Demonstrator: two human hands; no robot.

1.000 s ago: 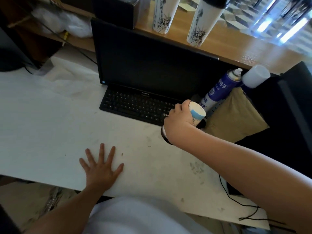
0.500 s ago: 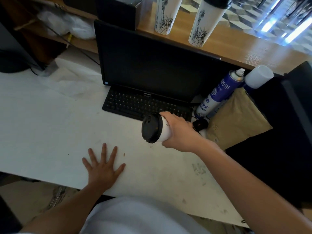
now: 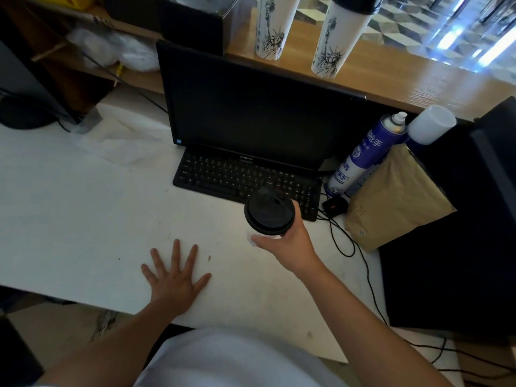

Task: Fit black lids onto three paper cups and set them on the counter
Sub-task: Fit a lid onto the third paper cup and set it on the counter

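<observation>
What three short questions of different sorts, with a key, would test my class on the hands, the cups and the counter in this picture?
1. True or false: the left hand lies flat on the white desk.
2. Which hand holds the lidded cup? A) left B) right C) both
3. Fill in: ____ cups stand on the wooden counter.

Key
1. True: its fingers are spread and it holds nothing.
2. B: the right hand grips the cup from below, with the black lid facing the camera.
3. Two: the left counter cup and the right counter cup, both printed with a statue drawing. The right one shows a black lid; the top of the left one is out of frame.
</observation>
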